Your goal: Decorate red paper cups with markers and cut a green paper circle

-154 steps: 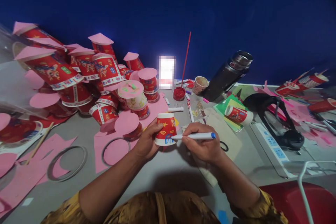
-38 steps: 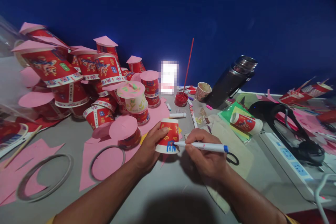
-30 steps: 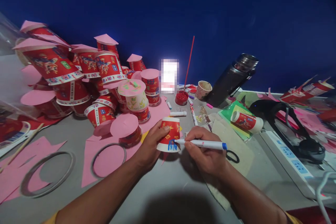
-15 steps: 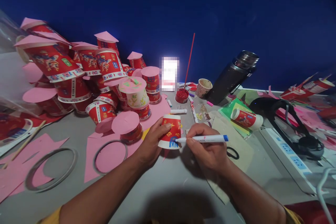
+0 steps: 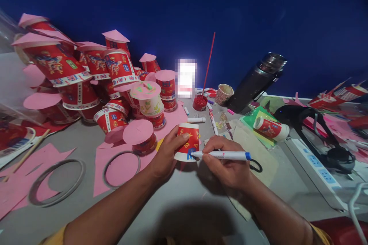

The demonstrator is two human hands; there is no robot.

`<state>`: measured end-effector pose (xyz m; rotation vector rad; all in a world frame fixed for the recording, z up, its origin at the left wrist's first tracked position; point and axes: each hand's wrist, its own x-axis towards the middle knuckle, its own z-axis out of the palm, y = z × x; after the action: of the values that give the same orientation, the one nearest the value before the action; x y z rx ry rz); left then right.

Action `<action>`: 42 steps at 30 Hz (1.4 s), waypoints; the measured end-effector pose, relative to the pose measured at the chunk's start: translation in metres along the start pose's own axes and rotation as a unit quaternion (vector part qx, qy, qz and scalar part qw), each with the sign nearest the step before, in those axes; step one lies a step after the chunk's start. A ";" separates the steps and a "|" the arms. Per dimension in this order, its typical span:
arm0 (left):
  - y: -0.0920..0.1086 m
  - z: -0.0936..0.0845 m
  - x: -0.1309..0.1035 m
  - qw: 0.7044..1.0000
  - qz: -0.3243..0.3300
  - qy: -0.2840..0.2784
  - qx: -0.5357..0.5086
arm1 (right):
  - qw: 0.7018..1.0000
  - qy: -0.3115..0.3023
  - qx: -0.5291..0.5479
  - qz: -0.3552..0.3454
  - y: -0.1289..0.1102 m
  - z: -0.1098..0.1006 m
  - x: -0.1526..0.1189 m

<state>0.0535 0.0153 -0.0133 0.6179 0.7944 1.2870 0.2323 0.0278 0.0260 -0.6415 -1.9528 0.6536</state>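
Note:
A red paper cup [image 5: 187, 138] with a white rim and gold patterns is held over the table by my left hand [image 5: 168, 153], thumb across its front. My right hand [image 5: 225, 164] pinches a white marker [image 5: 227, 155] with a blue end. The marker's tip touches the cup near its lower white band, where blue marks show. A capped white marker [image 5: 196, 120] lies just behind the cup. Part of a black scissor handle [image 5: 256, 165] shows beside my right hand.
Many red cups with pink paper tops [image 5: 51, 61] are stacked at left. Grey tape rings [image 5: 57, 203] lie on pink paper. A black thermos [image 5: 253, 84], a small tub of red material [image 5: 200, 102] and a bright screen [image 5: 186, 78] stand behind. A power strip [image 5: 313, 172] is at right.
The cup has turned a little in my left hand, so less of the blue marking shows. My right hand and the marker have shifted slightly. The whole view has moved a little.

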 end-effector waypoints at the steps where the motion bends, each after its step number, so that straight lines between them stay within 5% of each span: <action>1: 0.000 0.000 0.000 1.000 0.001 0.003 0.004 | 1.000 -0.009 -0.004 -0.003 0.000 0.000 0.000; 15: 0.001 -0.001 -0.001 1.000 0.005 0.009 0.018 | 1.000 -0.016 0.001 0.000 -0.002 -0.001 0.001; 26: 0.003 0.001 -0.001 1.000 0.000 0.014 0.006 | 0.995 -0.008 0.050 0.087 -0.001 0.000 -0.001; 32: 0.004 -0.001 0.001 1.000 -0.005 0.010 -0.005 | 0.994 0.051 0.048 0.085 0.001 0.000 -0.001; 42: 0.006 0.000 0.000 1.000 -0.001 0.011 0.003 | 0.994 0.003 0.048 0.093 -0.002 -0.002 0.001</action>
<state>0.0502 0.0166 -0.0090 0.6093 0.8177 1.2913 0.2331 0.0270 0.0284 -0.7709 -1.8577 0.8541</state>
